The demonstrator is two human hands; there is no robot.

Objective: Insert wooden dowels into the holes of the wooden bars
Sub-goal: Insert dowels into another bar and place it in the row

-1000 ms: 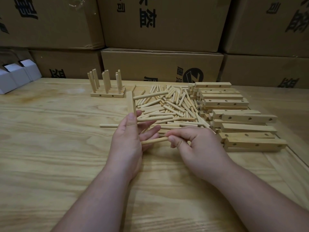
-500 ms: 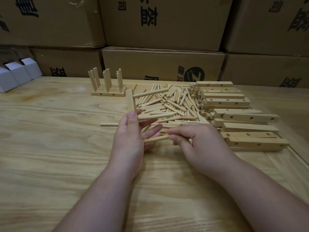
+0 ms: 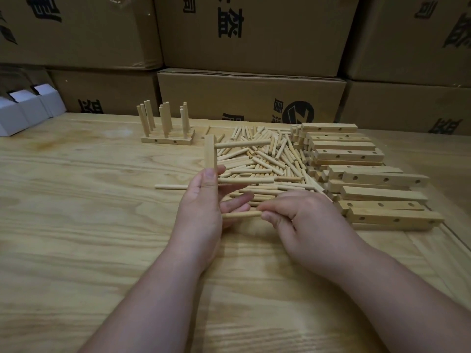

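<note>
Bar [image 3: 210, 154]: pale wood, held upright by left hand [image 3: 201, 215], two dowels protruding sideways. Third dowel [image 3: 240, 214]: pinched by right hand [image 3: 303, 220].

— The round wooden dowels [image 3: 265, 159] and square drilled wooden bars [image 3: 349, 155]?
— Pale tan, like the streaky-grained light wooden table [image 3: 76, 200].
— Behind?
— Brown cardboard boxes [image 3: 249, 98], black print; small white paper boxes [image 3: 25, 108].

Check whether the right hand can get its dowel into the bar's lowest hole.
Probably yes. The right hand pinches the dowel, its tip already at the bar held upright by the left hand; the hole itself is hidden.
</note>
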